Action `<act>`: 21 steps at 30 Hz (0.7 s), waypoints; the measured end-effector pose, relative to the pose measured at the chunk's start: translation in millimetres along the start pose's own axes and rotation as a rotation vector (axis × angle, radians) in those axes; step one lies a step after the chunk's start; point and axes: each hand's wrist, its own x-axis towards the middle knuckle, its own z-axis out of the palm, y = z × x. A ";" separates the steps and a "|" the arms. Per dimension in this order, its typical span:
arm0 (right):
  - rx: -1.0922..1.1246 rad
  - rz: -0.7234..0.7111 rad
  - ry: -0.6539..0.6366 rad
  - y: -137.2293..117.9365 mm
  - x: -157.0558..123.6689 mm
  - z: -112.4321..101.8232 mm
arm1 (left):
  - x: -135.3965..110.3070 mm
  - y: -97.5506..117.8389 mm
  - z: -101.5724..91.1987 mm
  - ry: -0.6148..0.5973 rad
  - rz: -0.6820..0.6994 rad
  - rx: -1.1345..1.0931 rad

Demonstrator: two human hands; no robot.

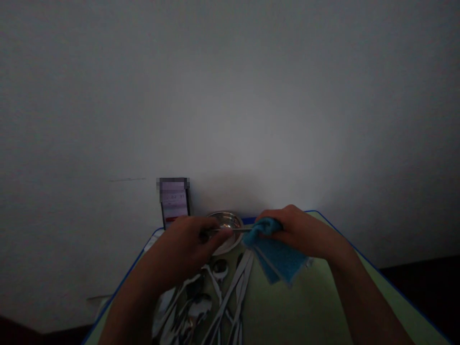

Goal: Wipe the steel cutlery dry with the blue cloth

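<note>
My left hand [190, 242] pinches one end of a thin metal piece of cutlery [240, 230], held level above the table. Which kind it is, I cannot tell, as both its ends are covered. My right hand [296, 231] is closed round a blue cloth [282, 256], which wraps the other end of the piece. A loose flap of the cloth hangs down. Behind and below the hands stands a shiny metal bowl [235, 219], partly hidden by my left hand. Under the hands lies a heap of cutlery, among it a spoon [201, 306].
A phone [175, 206] with a lit screen leans upright against the grey wall [230, 105] at the back left. The pale green table [294, 311] has a blue edge and meets the wall. The light is dim.
</note>
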 end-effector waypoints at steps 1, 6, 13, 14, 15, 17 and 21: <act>0.007 -0.008 -0.003 -1.5 0.5 -0.6 | -0.8 -1.4 -1.6 0.019 -0.001 -0.009; 0.054 -0.027 0.004 -7.5 0.1 -1.3 | -6.7 -4.1 -5.9 0.125 0.022 -0.108; 0.078 -0.008 0.092 -7.2 -0.3 -1.0 | -8.1 -0.4 -5.8 0.207 0.055 -0.140; 0.094 -0.006 0.127 -6.6 0.8 -0.2 | -7.8 0.0 -5.6 0.220 0.062 -0.129; 0.120 -0.003 0.193 -5.7 2.2 1.2 | -7.6 0.5 -5.4 0.236 0.064 -0.117; 0.228 0.021 0.414 -3.2 5.4 5.7 | -7.4 2.4 -3.8 0.285 0.066 -0.111; 0.697 0.139 0.770 3.9 11.7 18.3 | -6.0 12.0 5.8 0.334 0.107 -0.170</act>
